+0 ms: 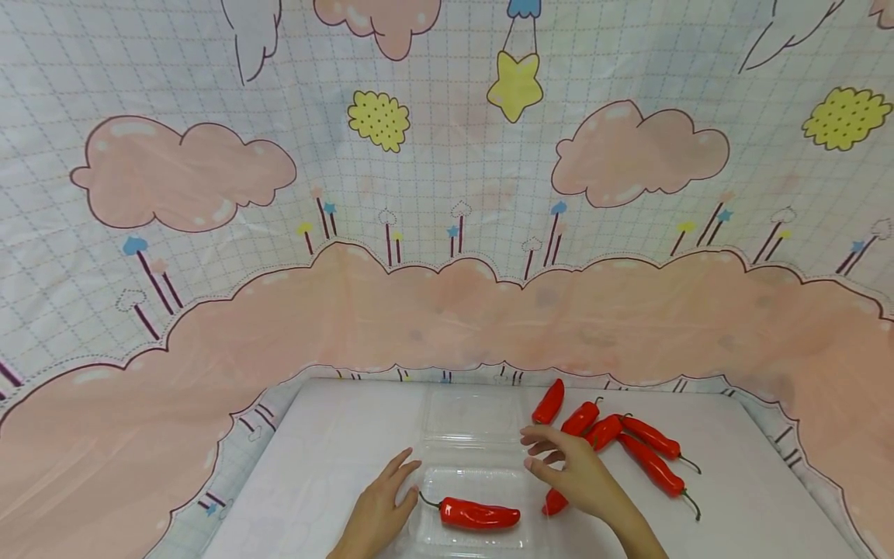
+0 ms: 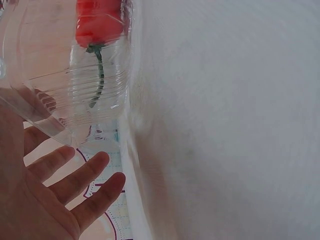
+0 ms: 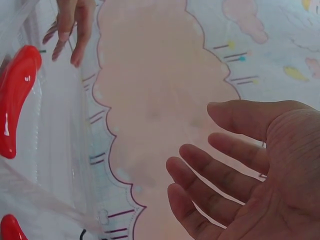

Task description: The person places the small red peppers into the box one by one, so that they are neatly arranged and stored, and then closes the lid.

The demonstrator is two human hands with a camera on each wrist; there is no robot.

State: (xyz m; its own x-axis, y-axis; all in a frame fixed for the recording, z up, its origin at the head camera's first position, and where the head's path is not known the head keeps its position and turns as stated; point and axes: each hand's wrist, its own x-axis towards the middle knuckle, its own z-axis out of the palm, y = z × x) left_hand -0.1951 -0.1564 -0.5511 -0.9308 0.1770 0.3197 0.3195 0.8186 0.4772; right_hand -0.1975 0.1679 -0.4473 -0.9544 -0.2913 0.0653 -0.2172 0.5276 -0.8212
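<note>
A red chili pepper (image 1: pixel 479 514) with a thin green stem lies crosswise in the near half of a clear plastic clamshell box (image 1: pixel 471 477), whose lid (image 1: pixel 472 414) is folded back flat behind it. My left hand (image 1: pixel 380 503) is beside the box's left edge, fingers spread and nothing in them; the left wrist view has the pepper's stem (image 2: pixel 99 75) through the clear wall. To the right of the box my right hand (image 1: pixel 576 470) hovers with fingers apart, also holding nothing. It partly covers a pepper (image 1: pixel 556 501) beside the box.
Several more red peppers (image 1: pixel 653 466) lie in a loose cluster on the white tabletop (image 1: pixel 740 481) to the right of the box. One pepper (image 1: pixel 549 401) sits apart near the lid. A cloud-patterned cloth (image 1: pixel 447 318) rises behind the table.
</note>
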